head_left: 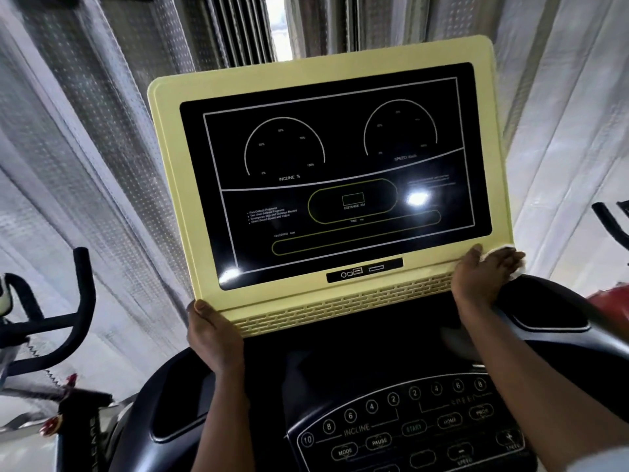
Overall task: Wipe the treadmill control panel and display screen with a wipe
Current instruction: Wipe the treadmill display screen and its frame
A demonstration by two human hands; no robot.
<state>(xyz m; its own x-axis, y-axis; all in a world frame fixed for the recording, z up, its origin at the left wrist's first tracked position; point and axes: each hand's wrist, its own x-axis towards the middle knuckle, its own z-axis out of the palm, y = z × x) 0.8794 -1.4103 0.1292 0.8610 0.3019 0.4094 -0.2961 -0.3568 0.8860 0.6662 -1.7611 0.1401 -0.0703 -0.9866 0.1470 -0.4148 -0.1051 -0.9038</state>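
Observation:
The treadmill's black display screen (333, 175) sits in a pale yellow frame (163, 137), tilted toward me. Below it lies the black control panel (401, 427) with round INCLINE and SPEED buttons. My left hand (212, 335) grips the frame's lower left corner, thumb on the front. My right hand (483, 274) presses a white wipe (515, 264) against the frame's lower right corner; only a bit of the wipe shows past my fingers.
Grey curtains (102, 131) hang behind the console. Black exercise-bike handlebars (68, 311) stand at the left, and another black handle (609, 223) at the right edge. The treadmill's dark side rails (558, 321) curve around the panel. A red object (612, 304) sits at far right.

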